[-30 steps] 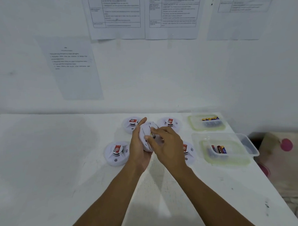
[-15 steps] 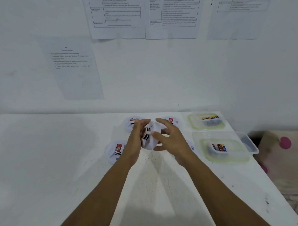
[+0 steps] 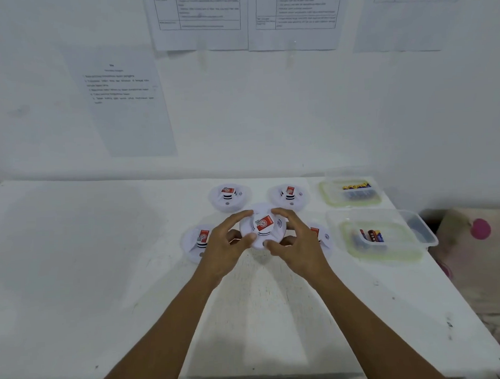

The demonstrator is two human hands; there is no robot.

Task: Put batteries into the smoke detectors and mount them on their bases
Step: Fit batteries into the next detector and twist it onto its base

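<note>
Both hands held one smoke detector (image 3: 262, 227) by its rim over the middle of the white table (image 3: 103, 267), face up with the red sticker showing. The left hand (image 3: 224, 246) curled its fingers round the left edge and the right hand (image 3: 298, 243) round the right edge. That two-sided grip probably suited twisting the body onto its base. Whether it touched the table could not be told. Around it lay the back-left detector (image 3: 229, 197), the back-right detector (image 3: 289, 196), the left detector (image 3: 198, 240) and the right detector (image 3: 321, 237), the last two partly hidden by the hands. Batteries (image 3: 372, 235) sat in the near tub (image 3: 389, 257), likely for the right hand's easy reach.
</note>
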